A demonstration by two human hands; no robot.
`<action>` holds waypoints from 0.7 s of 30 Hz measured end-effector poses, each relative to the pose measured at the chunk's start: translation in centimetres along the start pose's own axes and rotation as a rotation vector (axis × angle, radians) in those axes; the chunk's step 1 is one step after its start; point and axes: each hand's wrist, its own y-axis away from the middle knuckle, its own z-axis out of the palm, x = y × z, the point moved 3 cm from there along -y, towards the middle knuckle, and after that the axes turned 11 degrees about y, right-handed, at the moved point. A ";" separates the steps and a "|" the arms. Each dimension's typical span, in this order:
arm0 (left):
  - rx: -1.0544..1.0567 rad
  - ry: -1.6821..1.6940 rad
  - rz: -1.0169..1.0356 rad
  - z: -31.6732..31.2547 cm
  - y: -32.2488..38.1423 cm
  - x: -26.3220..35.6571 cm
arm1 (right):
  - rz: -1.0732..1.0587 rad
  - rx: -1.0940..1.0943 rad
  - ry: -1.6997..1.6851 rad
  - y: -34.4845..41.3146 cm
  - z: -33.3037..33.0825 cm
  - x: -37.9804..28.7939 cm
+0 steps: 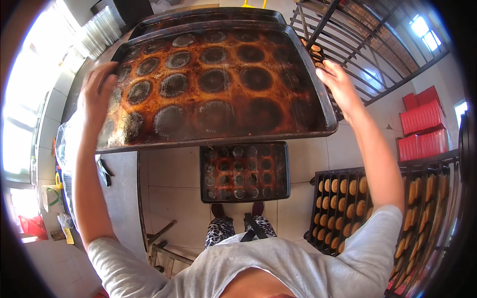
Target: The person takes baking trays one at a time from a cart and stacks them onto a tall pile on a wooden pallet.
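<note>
A large dark baking tray (214, 85), with browned residue and rows of round marks, spans the upper middle in front of me. My left hand (97, 93) is blurred and overlaps its left edge; I cannot tell whether it grips the rim. Beside the right rim is my right hand (337, 83), thumb and fingers apart; any contact is unclear. Another dark tray (208, 15) shows behind the large one. Lower down, a baking tray (238, 173) with similar round marks lies level just ahead of my shoes. What supports the large tray is hidden.
A grey-topped table (121, 201) on the left carries black tongs (105, 172). Rack shelves (335, 208) at right hold rows of round baked goods. Beyond stand a metal rack (346, 41) and red crates (423, 119). Clear plastic containers (100, 31) are stacked at upper left.
</note>
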 end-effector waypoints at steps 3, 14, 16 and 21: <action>0.095 -0.642 -0.362 -7.3 1.9 -19.7 | 0.455 -0.270 -0.150 -2.7 4.6 2.0; 0.267 0.971 -1.134 1.0 17.6 -15.4 | -0.037 0.252 0.011 7.9 8.4 9.6; 0.235 0.899 -1.053 1.7 23.9 -13.9 | 0.045 0.194 0.014 13.2 9.4 11.5; 0.430 1.119 -1.339 5.1 37.0 -11.0 | 0.252 0.141 0.142 25.0 11.9 17.7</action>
